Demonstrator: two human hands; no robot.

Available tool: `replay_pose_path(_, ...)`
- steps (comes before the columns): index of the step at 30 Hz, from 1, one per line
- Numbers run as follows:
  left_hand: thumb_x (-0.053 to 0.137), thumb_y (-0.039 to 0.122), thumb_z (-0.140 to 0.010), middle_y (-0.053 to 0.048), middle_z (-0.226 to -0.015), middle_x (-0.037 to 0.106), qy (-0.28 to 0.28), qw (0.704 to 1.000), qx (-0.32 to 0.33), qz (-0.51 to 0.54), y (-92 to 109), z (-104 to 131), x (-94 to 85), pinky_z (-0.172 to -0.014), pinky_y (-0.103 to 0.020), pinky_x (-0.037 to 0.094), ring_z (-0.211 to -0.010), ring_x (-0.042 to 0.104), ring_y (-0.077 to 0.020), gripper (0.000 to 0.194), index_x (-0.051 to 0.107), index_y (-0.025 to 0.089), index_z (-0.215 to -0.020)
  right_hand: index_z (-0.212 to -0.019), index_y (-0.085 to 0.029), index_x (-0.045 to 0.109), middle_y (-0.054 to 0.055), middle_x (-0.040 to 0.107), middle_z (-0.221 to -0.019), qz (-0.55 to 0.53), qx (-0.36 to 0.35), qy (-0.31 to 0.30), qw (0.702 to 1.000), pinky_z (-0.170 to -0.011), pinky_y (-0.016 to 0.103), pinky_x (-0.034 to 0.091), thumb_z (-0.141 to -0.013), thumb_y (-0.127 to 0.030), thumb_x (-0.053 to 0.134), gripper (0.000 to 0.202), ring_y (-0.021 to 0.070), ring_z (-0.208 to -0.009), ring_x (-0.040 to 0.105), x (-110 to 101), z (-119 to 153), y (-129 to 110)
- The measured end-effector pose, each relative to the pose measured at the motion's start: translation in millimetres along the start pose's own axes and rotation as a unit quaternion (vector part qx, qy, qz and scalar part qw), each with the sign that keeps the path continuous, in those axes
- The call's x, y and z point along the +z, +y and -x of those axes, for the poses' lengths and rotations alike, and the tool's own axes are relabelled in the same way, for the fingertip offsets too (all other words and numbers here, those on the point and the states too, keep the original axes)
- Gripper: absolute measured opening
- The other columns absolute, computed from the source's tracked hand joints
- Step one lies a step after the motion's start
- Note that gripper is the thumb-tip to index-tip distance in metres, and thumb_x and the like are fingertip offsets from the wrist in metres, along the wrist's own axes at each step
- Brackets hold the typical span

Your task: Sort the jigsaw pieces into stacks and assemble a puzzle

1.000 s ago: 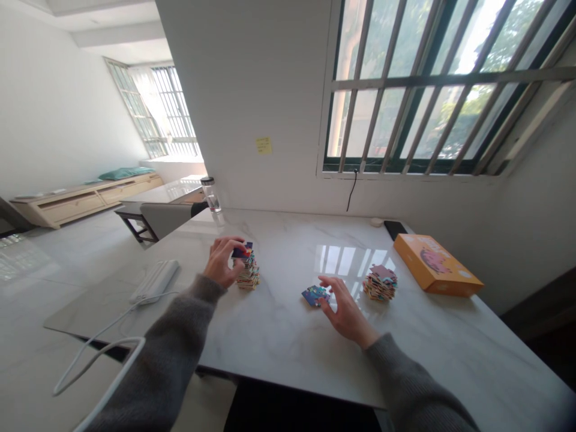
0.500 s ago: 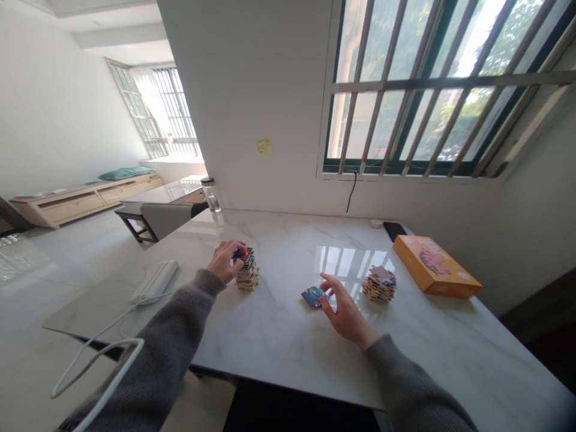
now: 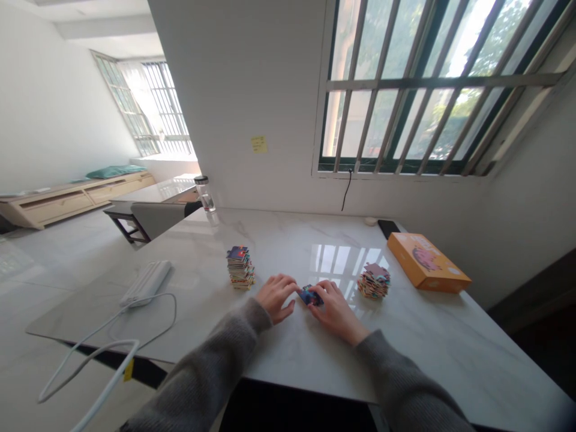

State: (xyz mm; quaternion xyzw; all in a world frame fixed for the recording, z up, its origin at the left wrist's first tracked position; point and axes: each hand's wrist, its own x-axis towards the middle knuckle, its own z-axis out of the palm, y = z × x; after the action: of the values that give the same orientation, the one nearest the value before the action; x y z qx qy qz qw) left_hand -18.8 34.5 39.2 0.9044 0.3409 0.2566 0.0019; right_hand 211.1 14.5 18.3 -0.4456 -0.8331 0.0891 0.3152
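Note:
A few blue puzzle pieces (image 3: 309, 296) lie in a small pile on the table between my hands. My right hand (image 3: 336, 309) grips their right side, thumb at the near edge and fingers over the far edge. From the left, my left hand (image 3: 275, 298) reaches its fingertips to the edge of the same pieces; its thumb stands apart and nothing shows in its grasp. A tall stack of puzzle pieces (image 3: 241, 267), dark blue on top, stands to the left. Right of my right hand is a shorter, uneven stack of puzzle pieces (image 3: 374, 281) with a mauve one on top.
An orange box (image 3: 425, 262) lies at the right, with a black phone (image 3: 387, 228) behind it. On the left are a white power strip (image 3: 146, 283) and its looping cable. A glass bottle (image 3: 205, 195) stands at the far left corner of the marble-patterned table (image 3: 288, 240).
My left hand has left the top of the tall stack and moved right to the blue pieces. My right hand has closed from spread fingers onto them. The view has shifted slightly.

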Motion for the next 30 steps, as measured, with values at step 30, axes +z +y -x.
replay_pose_path(30,0.069,0.011,-0.062,-0.007,-0.105,0.063,0.1,0.983,-0.051,0.143,3.4,-0.9,50.5,-0.093,-0.043,0.049,-0.1,0.055,-0.0257,0.034,0.057,0.022,-0.092,-0.127,-0.027,0.05,0.007,0.057,-0.114,-0.055,-0.019,-0.007,0.998,-0.094,0.046,0.049,-0.077,-0.011,0.073,0.057,0.0282,-0.108,0.054,2.7,-0.6,9.6)
